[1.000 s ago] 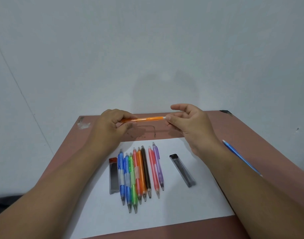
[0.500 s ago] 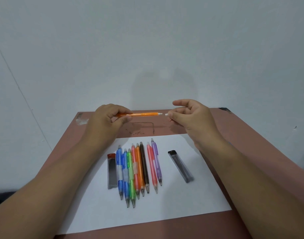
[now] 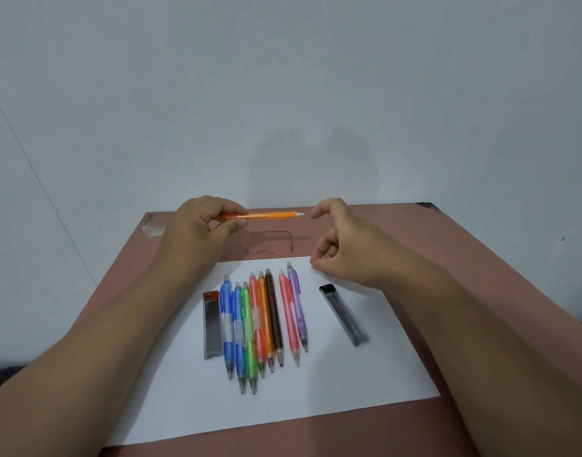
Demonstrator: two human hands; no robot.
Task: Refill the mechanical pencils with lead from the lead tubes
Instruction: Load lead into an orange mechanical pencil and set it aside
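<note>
The left hand [image 3: 197, 229] is gripping an orange pencil [image 3: 269, 215] by its tip end, fingers and thumb curled round it, holding it level above the far edge of the table [image 3: 481, 258] with its white end pointing right. The right hand [image 3: 345, 249] is hanging just right of that white end, apart from it; its fingers are curled, the lower ones pinched together over the far right corner of the paper [image 3: 316, 407], and whether they are holding anything small is too hard to tell. On the middle of the paper a row of pencils [image 3: 263, 321] is lying side by side, tips toward the near edge. A lead tube with a red cap [image 3: 212, 324] is lying just left of the row. A lead tube with a black cap [image 3: 344, 315] is lying right of it, slanted, toward the paper's right edge.
</note>
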